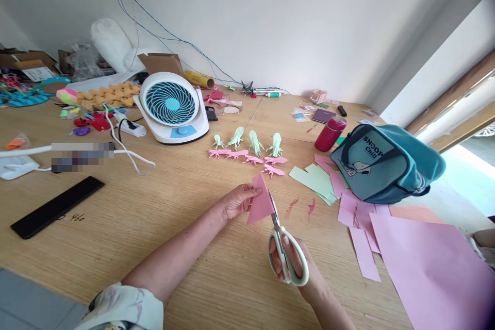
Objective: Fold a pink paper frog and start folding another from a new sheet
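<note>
My left hand (236, 201) pinches a folded pink paper piece (260, 200) above the wooden table (162, 227). My right hand (297, 263) grips white-handled scissors (281, 247), fingers through the loops. The blades point up and meet the pink paper's right edge. Just beyond stand several small green folded paper figures (251, 140) and a row of pink ones (247, 157).
A large pink sheet (429, 268) and pink strips (363, 252) lie at the right, next to green sheets (315, 179), a teal Snoopy bag (382, 162) and a red bottle (330, 133). A white desk fan (172, 107), cables and a black bar (57, 207) sit at the left.
</note>
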`<state>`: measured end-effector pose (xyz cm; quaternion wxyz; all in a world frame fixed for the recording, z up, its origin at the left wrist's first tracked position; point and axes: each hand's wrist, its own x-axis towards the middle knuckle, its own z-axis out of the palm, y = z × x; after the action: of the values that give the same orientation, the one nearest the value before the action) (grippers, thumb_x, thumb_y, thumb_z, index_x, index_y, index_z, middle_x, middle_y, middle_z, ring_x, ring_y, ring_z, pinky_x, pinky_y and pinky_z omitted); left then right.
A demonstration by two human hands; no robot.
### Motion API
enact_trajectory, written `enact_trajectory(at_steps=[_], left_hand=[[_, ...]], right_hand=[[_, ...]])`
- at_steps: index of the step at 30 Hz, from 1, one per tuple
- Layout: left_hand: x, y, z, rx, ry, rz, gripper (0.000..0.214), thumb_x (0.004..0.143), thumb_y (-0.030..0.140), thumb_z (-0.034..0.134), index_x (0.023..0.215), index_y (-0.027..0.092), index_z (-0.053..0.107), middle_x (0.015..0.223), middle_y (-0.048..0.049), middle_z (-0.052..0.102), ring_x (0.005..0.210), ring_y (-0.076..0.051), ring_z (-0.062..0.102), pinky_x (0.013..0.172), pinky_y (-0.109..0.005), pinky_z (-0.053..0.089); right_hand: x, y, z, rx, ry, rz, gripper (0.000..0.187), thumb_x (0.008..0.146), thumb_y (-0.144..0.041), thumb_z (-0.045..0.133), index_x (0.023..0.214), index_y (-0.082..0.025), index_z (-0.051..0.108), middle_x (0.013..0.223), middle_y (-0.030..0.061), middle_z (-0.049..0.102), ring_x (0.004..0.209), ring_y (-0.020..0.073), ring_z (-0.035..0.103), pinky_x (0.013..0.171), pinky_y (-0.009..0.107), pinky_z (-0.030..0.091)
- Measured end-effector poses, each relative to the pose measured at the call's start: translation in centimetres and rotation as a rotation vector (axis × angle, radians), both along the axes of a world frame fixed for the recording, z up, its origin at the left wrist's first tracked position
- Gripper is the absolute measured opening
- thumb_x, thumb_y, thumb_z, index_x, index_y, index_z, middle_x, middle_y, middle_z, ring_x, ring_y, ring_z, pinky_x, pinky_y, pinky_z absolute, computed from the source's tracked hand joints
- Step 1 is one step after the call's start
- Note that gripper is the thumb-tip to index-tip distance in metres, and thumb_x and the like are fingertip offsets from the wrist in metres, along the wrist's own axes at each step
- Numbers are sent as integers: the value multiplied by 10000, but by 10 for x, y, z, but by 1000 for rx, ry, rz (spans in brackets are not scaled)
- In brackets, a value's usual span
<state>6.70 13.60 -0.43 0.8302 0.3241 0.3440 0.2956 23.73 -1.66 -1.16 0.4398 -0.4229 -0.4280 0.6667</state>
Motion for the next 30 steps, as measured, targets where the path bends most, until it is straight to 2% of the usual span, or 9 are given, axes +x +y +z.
enact_trajectory(at_steps=[5,10,15,21,30], left_hand=[[1,-4,1,3,40,-25,476,500,360,939,847,115,724,767,-43,731,656,-121,660,663,-219,484],[2,-6,2,15,57,-41,467,479,374,942,795,119,713,758,-29,716,664,-110,649,671,-216,479],[1,-5,0,20,55,-42,477,487,375,941,831,129,719,775,-24,718,675,-109,649,674,-218,479],[0,-3,-2,18,46,-52,467,508,359,937,862,139,723,797,-24,726,686,-112,660,668,-218,481],[-7,5,1,23,3,-61,445,537,363,929,846,134,707,807,-42,734,697,-132,675,698,-245,502]], right_hand=[[-1,0,2,8,6,8,549,888,-675,500,875,-138,610,541,-8,550,423,105,507,407,207,368],[-1,0,0,24,-2,-8,554,884,-684,497,893,-142,612,573,3,573,442,111,519,418,217,391],[-2,0,-1,18,4,-27,550,875,-691,505,830,-151,594,509,-14,532,397,101,493,383,201,354],[-4,-1,8,-17,-45,-51,580,851,-721,510,793,-149,590,498,-14,519,390,95,486,386,200,346],[-2,-1,9,-3,-51,1,558,883,-694,483,815,-149,584,502,-25,514,398,84,460,394,193,332]])
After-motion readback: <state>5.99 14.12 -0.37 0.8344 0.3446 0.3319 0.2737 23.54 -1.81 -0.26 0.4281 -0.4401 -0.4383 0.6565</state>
